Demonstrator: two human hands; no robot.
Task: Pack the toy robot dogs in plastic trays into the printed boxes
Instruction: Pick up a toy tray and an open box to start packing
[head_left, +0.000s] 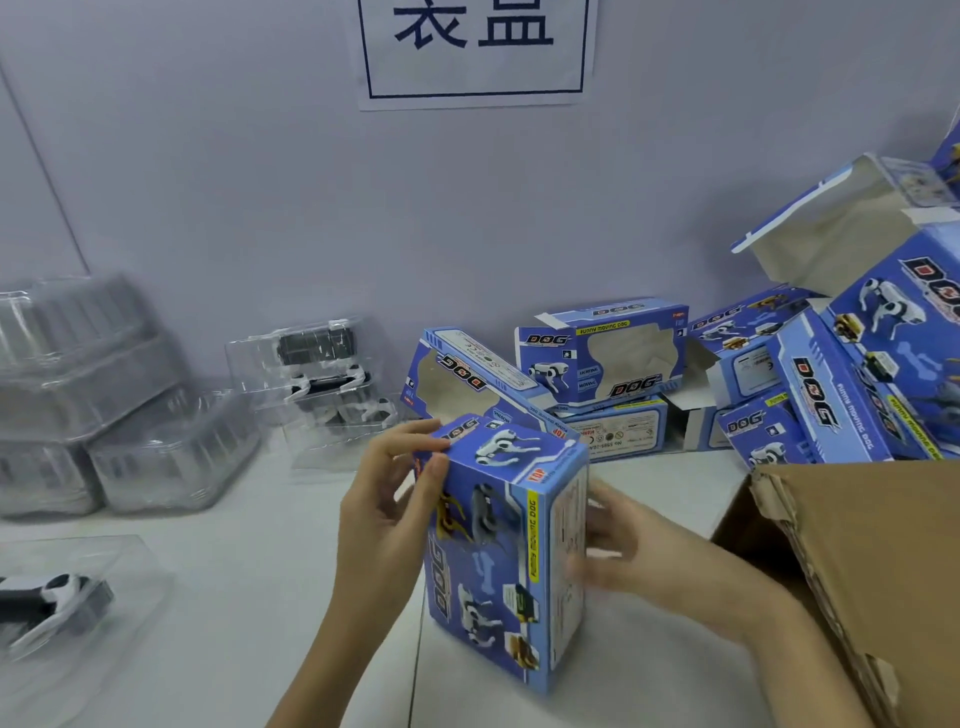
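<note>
Printed box (498, 551) upright on table (234, 597). Left hand (387, 512) pinches its top flap; right hand (623, 551), blurred, fingers spread flat against its side. Cardboard carton (852, 561) right of box.

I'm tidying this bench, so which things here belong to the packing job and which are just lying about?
Job:
- blue printed box held upright by left hand and right hand
- empty blue windowed boxes
- toy dogs in clear plastic trays

Lying about:
- brown cardboard carton
- white wall sign
</note>
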